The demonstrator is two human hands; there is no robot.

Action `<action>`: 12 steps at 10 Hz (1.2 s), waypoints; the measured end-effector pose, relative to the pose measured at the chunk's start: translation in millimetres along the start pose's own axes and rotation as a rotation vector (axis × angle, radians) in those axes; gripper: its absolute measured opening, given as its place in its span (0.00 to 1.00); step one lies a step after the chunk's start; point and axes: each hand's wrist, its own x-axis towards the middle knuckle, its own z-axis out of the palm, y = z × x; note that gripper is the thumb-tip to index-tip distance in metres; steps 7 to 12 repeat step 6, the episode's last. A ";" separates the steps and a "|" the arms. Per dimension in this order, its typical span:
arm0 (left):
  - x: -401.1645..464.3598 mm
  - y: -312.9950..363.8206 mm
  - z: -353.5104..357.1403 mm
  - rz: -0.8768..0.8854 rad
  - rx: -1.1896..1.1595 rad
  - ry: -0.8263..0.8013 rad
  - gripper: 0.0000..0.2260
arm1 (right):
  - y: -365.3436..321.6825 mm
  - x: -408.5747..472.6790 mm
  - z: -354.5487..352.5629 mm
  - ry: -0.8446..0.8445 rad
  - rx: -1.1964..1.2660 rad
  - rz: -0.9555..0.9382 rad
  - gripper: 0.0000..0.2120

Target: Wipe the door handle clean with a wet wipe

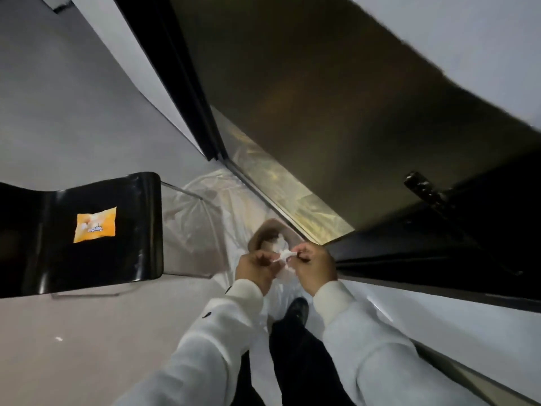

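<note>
White wipe (283,255) was pinched between the left hand (255,269) and right hand (314,266), each grip clamped on an edge, well below the door handle (421,186); unfolding it fully first would give better coverage.

The wet wipe (283,254) is mostly buried between the two hands, left hand (254,266) and right hand (314,266), so only a small crumpled white bit shows and I can't tell if it's unfolded. The door handle (424,187) is just a dark, smeary lever against the dark door, with its far end lost in shadow, and the print on the orange wipe packet (95,224) on the black chair (87,244) is too small and blurry to read. The chair is cut off by the left edge, and the brown bin (265,234) behind the hands is half blocked by them.
</note>
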 end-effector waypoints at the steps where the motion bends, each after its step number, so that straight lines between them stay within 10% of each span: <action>1: 60.4 -31.3 -4.2 -0.073 0.056 0.030 0.08 | 29.9 41.5 40.9 -0.015 -0.047 0.046 0.06; 4: 221.1 -132.5 4.0 -0.016 0.377 -0.076 0.08 | 144.8 181.5 147.8 -0.032 -0.273 0.199 0.15; 12: 227.7 -146.0 -18.3 -0.070 0.490 -0.115 0.10 | 176.8 155.5 172.8 -0.134 -0.175 0.318 0.10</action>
